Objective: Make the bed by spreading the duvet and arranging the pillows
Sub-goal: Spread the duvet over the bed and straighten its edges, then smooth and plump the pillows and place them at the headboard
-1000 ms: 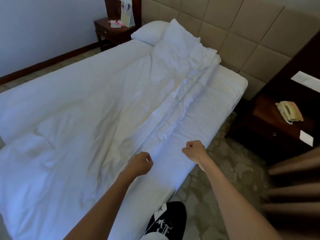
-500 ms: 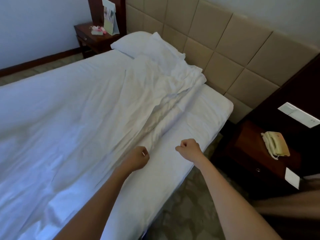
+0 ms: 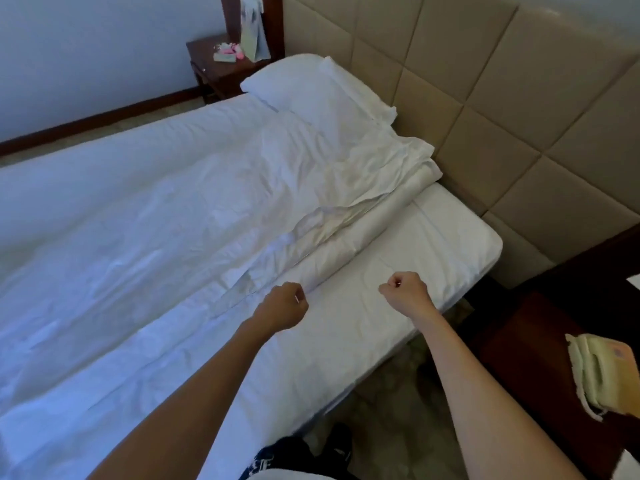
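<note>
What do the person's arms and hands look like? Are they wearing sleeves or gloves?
No gloves and no sleeves show. Both forearms are bare up to the edge of the picture. The left hand and the right hand are bare too, with no watch, bracelet or ring that I can see.

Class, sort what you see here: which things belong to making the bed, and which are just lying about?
Belong to the job:
crumpled white duvet
white pillow
white-sheeted mattress
left hand
right hand

Just lying about:
cream corded telephone
dark wooden nightstand
pink items
</note>
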